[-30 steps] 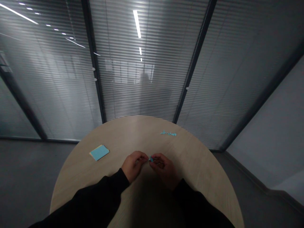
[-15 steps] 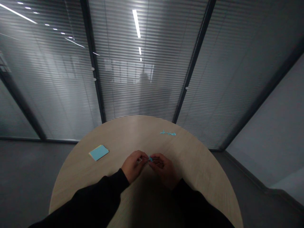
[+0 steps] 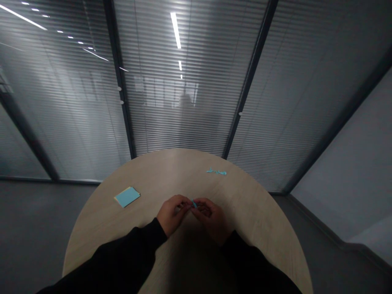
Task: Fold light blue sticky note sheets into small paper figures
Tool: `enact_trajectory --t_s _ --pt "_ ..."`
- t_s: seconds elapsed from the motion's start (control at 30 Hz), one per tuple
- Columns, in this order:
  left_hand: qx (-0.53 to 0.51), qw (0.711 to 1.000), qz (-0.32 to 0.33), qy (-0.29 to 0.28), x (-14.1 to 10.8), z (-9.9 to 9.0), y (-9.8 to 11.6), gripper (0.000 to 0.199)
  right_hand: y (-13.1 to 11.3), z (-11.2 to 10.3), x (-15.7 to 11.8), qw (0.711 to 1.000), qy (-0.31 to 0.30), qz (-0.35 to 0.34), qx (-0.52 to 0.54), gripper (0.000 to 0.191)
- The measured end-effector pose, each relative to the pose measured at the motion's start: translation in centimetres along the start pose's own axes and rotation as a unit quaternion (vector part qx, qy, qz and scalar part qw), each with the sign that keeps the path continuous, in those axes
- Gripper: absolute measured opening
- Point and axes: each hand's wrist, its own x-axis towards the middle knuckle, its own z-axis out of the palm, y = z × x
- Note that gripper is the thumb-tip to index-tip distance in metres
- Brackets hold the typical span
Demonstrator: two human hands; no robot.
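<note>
Over the near middle of the round wooden table (image 3: 171,171), my left hand (image 3: 173,213) and my right hand (image 3: 212,218) meet fingertip to fingertip. Between them they pinch a small blue piece of paper (image 3: 194,203), mostly covered by the thumbs and forefingers. Its exact shape is too small to make out. Both hands are closed, the other fingers curled in. To the left lies a stack of paper squares (image 3: 128,197), blue on top with a yellowish edge beneath. Small blue paper scraps (image 3: 216,171) lie in a short row beyond my right hand.
The table's curved far edge runs close to a glass partition with blinds (image 3: 183,130) and dark frame posts. Grey floor (image 3: 30,220) shows on both sides of the table, and a pale wall (image 3: 352,175) stands at the right.
The fingertips have shifted slightly around the blue paper, and a little less of it shows. The stack and the scraps lie as before.
</note>
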Motion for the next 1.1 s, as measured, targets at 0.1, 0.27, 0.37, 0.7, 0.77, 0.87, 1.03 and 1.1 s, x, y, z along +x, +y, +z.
enact_trajectory --t_s 0.1,0.27,0.37,0.7,0.77,0.87,1.03,1.1 --pt "-0.007 1.000 -0.006 0.004 0.06 -0.12 -0.01 0.016 0.07 -0.05 -0.03 1.000 -0.004 -0.005 0.000 0.031" --pt "0.000 1.000 -0.010 0.004 0.12 -0.08 -0.04 0.018 -0.09 -0.10 -0.05 1.000 -0.013 -0.011 -0.001 0.031" --pt "0.009 1.000 -0.018 0.004 0.06 0.02 -0.17 0.019 -0.23 -0.19 -0.03 1.000 -0.009 -0.011 -0.013 0.031" --pt "-0.001 1.000 -0.006 0.015 -0.07 0.08 0.39 0.017 0.13 -0.13 -0.07 1.000 0.008 -0.002 0.014 0.031" --pt "0.002 1.000 0.002 0.014 -0.06 0.09 0.31 0.017 0.08 -0.10 -0.07 1.000 0.014 -0.002 0.010 0.032" --pt "0.008 1.000 0.010 0.016 0.00 0.13 0.08 0.018 -0.05 -0.10 -0.04 1.000 0.016 -0.003 0.000 0.031" --pt "0.016 1.000 0.008 0.014 0.14 0.07 0.24 0.017 -0.04 -0.21 -0.05 1.000 0.009 -0.007 -0.002 0.032" --pt "0.012 1.000 0.006 0.009 0.15 0.03 0.40 0.018 0.04 -0.24 -0.06 1.000 0.004 -0.007 0.003 0.033"
